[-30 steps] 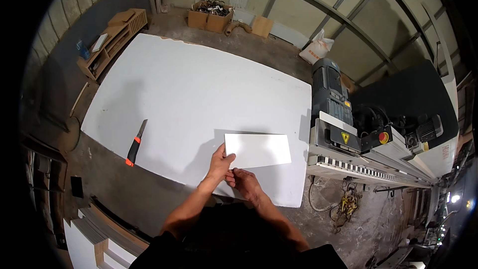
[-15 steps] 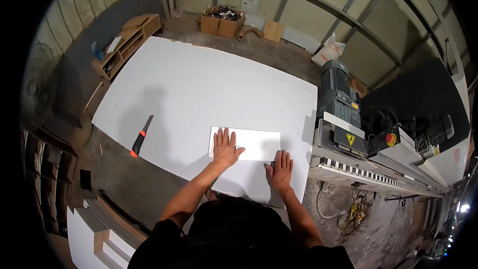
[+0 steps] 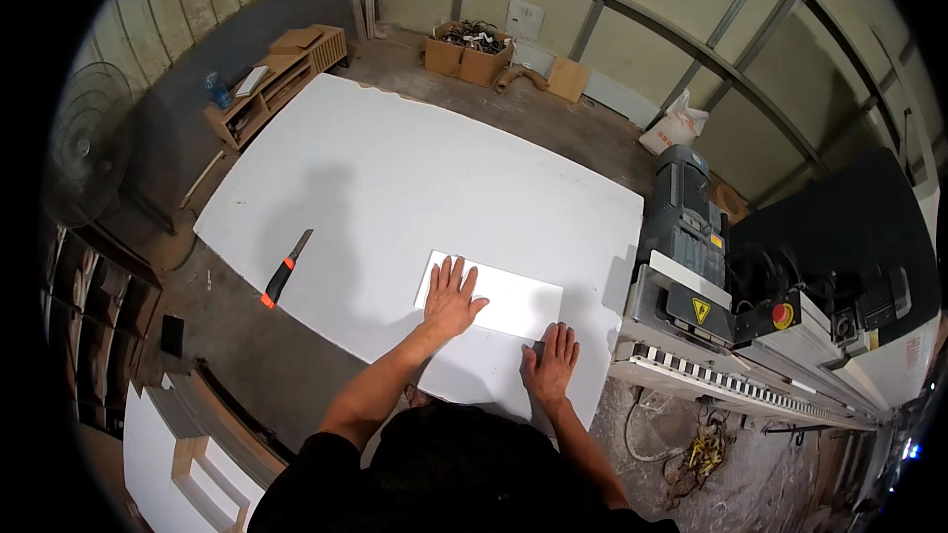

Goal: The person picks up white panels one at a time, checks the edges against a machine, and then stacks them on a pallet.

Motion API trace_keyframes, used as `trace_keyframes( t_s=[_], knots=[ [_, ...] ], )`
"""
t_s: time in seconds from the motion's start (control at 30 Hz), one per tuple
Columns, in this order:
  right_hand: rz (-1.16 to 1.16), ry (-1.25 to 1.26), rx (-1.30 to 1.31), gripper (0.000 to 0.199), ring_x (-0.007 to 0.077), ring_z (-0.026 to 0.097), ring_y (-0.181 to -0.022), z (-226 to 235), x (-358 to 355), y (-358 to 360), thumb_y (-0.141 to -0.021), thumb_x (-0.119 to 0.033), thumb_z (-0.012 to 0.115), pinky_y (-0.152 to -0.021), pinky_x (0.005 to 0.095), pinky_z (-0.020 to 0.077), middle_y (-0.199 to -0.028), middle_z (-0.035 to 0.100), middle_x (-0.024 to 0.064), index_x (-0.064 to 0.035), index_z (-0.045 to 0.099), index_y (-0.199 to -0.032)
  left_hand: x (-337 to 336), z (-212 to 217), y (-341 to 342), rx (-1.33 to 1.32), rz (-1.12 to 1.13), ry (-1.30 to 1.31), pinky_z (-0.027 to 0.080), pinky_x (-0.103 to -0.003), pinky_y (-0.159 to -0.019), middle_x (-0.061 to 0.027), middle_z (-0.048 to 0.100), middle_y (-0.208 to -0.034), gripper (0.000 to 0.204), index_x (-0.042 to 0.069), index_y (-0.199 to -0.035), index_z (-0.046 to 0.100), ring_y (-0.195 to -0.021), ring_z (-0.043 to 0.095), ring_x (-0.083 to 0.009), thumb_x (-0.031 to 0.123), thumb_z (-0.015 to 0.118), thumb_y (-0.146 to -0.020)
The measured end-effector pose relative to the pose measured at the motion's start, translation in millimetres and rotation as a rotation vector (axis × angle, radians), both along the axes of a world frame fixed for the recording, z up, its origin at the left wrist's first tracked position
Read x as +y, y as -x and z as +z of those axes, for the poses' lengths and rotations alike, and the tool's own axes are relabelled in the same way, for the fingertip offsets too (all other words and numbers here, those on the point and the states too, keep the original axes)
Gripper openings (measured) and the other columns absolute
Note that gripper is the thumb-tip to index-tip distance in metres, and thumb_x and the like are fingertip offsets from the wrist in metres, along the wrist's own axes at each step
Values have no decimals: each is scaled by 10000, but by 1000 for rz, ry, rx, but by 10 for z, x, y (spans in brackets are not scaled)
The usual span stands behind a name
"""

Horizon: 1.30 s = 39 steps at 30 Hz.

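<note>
A small white rectangular panel (image 3: 513,298) lies flat on the large white board (image 3: 494,178) in front of me, slightly askew. My left hand (image 3: 453,304) rests palm down on the panel's left part, fingers stretched and thumb apart. At the panel's near right corner is my right hand (image 3: 553,365), its fingers extended and its thumb spread to the left. A small dark patch shows between that thumb and the fingers; I cannot tell whether it is an object or shadow. A utility knife (image 3: 285,271) with a black and orange handle lies at the left, blade pointing away.
Close on the right stands a machine with a grey motor (image 3: 681,192) and a red stop button (image 3: 782,315). Behind the board are cardboard boxes (image 3: 484,66) and a white sack (image 3: 676,126). A wooden cabinet (image 3: 286,69) and a fan (image 3: 84,143) stand left.
The small panel has turned slightly clockwise, its right end coming nearer to me. My right hand has moved nearer with that corner, while my left hand stays on the panel. The view has shifted slightly.
</note>
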State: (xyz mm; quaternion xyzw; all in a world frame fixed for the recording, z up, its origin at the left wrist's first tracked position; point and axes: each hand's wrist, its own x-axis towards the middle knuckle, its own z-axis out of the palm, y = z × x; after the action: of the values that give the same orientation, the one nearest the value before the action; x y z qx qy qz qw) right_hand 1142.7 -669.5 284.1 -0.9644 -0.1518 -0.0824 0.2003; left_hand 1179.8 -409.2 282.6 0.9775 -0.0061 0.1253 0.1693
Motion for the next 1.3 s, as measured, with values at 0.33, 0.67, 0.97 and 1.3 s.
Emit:
trace_keyframes(
  t_s=[0.33,0.67,0.97,1.3],
  knots=[
    [1039,-598,335,199,323,621,-1012,1872,1728,241,-889,-140,652,-863,386,507,-1088,663,118,-48,666,-1065,-817,-24,-351,-94,-186,64,176,-599,-1144,-287,365,-1448,643,-58,-1312,511,-1397,246,-468,405,631,-882],
    [1660,-171,970,431,315,590,-636,1762,2447,708,-932,-361,564,-599,427,447,-676,621,163,19,643,-745,-1033,47,-288,-63,-174,90,148,-555,-1168,-260,360,-1465,623,-18,-1354,486,-1409,244,-427,423,568,-921],
    [1602,-322,911,435,313,526,-583,1781,2316,683,-918,-356,593,-565,414,408,-628,562,168,20,580,-698,-1039,25,-284,-87,-158,107,160,-547,-1168,-257,377,-1458,623,-17,-1343,504,-1405,255,-422,427,573,-911],
    [1496,-408,761,496,319,524,-585,1762,2202,704,-963,-386,551,-568,425,414,-602,508,146,-2,498,-654,-1024,30,-279,-172,-146,134,219,-554,-1139,-254,416,-1411,592,-23,-1286,549,-1354,324,-431,389,628,-869]
  ],
)
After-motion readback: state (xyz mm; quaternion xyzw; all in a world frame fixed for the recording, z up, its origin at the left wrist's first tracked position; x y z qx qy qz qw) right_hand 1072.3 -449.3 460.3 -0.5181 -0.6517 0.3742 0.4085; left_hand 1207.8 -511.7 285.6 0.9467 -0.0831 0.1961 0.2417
